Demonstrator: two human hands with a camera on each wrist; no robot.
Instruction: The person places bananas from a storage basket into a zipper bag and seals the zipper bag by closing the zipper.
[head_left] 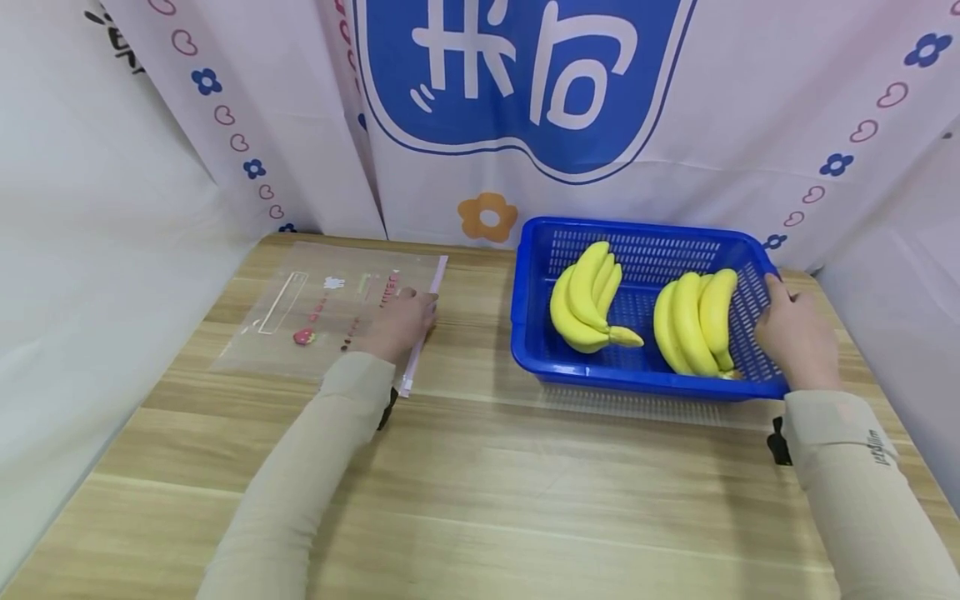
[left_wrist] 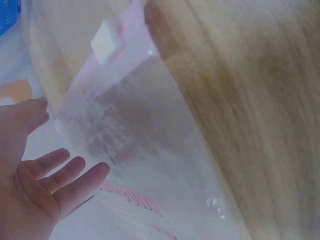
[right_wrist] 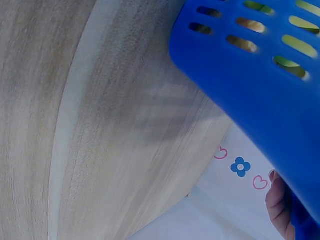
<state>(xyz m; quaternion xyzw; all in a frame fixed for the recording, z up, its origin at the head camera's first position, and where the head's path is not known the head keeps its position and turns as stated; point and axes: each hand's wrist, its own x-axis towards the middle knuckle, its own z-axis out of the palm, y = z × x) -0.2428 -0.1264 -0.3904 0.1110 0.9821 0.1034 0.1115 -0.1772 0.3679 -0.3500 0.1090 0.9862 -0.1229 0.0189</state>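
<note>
My left hand [head_left: 401, 323] is over the zip edge of a clear plastic zip bag [head_left: 337, 312] that lies flat on the wooden table. In the left wrist view its fingers [left_wrist: 82, 187] are spread and loosely bent beside the bag, holding nothing. A white slider [left_wrist: 106, 42] sits on the bag's pale pink zip strip. My right hand [head_left: 801, 337] grips the right rim of a blue plastic basket [head_left: 600, 377], thumb and fingers partly hidden by it. Inside lie two bunches of yellow bananas, a left bunch [head_left: 585, 300] and a right bunch [head_left: 693, 325].
The wooden table [head_left: 525, 500] stretches in front of the basket and bag. A printed white curtain [head_left: 435, 187] hangs along its back edge, close behind the basket. White cloth [head_left: 97, 250] borders the left side, and more cloth stands at the right.
</note>
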